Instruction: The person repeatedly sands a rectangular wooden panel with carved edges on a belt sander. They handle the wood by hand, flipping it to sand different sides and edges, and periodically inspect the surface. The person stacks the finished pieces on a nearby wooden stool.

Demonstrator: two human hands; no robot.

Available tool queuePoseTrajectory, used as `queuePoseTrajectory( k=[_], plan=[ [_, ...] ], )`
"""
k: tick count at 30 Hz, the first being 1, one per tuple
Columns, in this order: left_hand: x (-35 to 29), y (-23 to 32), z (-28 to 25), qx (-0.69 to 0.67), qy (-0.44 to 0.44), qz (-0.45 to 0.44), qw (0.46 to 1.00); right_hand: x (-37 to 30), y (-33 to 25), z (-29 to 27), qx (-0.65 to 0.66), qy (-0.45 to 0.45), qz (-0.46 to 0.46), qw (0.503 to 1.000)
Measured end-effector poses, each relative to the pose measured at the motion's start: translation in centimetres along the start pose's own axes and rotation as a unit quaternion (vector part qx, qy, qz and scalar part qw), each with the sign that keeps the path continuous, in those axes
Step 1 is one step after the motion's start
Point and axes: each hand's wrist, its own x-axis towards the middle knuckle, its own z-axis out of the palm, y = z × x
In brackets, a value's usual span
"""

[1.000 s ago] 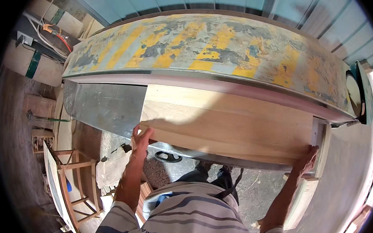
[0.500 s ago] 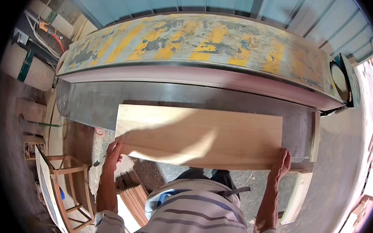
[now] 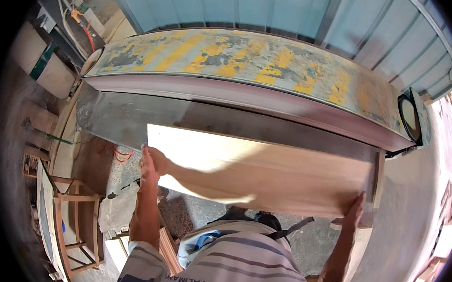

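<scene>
A long pale wooden board [image 3: 259, 172] lies flat in front of me on the grey metal table [image 3: 116, 119] of a big sanding machine. My left hand [image 3: 150, 163] grips the board's left end. My right hand [image 3: 355, 210] grips its right end, close to a small wooden stop [image 3: 378, 175]. Behind the board runs the machine's long reddish belt edge [image 3: 233, 94], under a worn yellow and blue cover [image 3: 242, 60].
A wooden stool frame [image 3: 73, 222] and a pale block [image 3: 119, 207] stand on the concrete floor at my lower left. Orange cable [image 3: 120, 153] lies under the table. A blue corrugated wall [image 3: 280, 8] runs behind the machine, and pale bins [image 3: 45, 59] sit at top left.
The board has been drawn back from the belt toward me and shifted right. Both hands have stayed on its ends, and more of the grey table now shows.
</scene>
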Motion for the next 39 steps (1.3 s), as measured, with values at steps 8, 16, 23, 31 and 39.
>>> queuePoseTrajectory(
  k=[8,16,23,31,39],
  plan=[
    [0.0,3.0,7.2,-0.362,-0.149,0.060,0.918,6.3,0.0,-0.1,0.018,0.110,-0.199,0.974],
    [-0.3,2.2,7.5,-0.361,-0.141,0.051,0.920,8.4,4.0,0.5,0.103,0.119,-0.195,0.968],
    [-0.2,1.7,6.1,-0.325,-0.147,0.083,0.931,7.5,4.5,-0.5,-0.120,0.074,-0.306,0.941],
    [-4.6,5.0,1.7,-0.154,-0.244,0.249,0.925,7.6,4.7,-0.3,0.204,0.010,-0.101,0.974],
    [-1.2,5.6,0.5,-0.212,-0.258,0.161,0.929,4.0,-3.1,-1.8,0.219,0.155,-0.083,0.960]
  ],
)
